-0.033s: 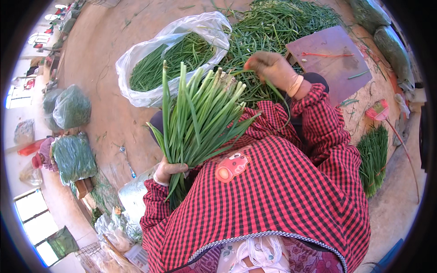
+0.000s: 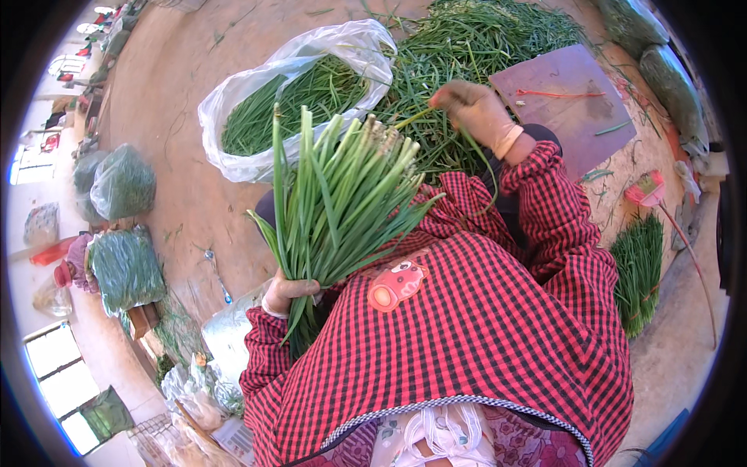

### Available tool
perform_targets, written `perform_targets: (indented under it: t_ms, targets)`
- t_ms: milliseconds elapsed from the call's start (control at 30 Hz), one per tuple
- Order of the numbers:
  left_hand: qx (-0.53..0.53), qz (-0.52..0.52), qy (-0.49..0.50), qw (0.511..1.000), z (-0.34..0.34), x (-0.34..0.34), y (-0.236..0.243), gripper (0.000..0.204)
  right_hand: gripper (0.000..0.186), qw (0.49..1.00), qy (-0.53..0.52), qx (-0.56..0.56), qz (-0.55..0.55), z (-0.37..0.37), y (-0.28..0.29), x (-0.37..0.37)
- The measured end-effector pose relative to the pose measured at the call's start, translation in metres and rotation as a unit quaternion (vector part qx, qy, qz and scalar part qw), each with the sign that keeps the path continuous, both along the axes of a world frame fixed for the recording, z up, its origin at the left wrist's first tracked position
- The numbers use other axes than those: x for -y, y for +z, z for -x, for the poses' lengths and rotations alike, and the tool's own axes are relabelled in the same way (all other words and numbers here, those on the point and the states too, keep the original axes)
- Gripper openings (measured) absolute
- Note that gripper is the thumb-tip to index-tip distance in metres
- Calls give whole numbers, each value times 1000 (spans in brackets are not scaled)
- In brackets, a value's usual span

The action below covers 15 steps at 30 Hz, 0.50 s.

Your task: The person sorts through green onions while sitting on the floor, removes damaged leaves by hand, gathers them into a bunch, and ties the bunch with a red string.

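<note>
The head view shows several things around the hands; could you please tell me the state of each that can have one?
Bunch of long green stalks, gripped, pale ends forward
Left hand, closed around the bunch
Thin green stalk, held and bent
Right hand, closed on that stalk
White translucent plastic bag, open, with greens inside
Loose green heap, unbundled
Flat purple board, bearing a thin red strip
Green bundle at right, apparently tied

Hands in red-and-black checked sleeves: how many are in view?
2. The left hand, left of centre, grips a thick bundle of long green stalks; the right hand, higher and further right, pinches a thin green stalk.
</note>
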State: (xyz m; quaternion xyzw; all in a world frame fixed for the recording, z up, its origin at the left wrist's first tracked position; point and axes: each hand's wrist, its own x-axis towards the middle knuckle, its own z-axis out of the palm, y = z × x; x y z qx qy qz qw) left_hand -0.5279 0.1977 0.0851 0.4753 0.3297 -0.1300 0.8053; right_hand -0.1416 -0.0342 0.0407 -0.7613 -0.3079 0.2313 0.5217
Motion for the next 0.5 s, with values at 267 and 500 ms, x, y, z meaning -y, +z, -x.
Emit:
perform_targets:
  t_ms: [267,500]
  targets:
    - [90,22,21,995,-20,14,3,61,34,973,225,-21,-56,53,36,-16]
    - [145,98,38,984,-15,15,-5,65,18,970,184,-87,-132,60,42,-34]
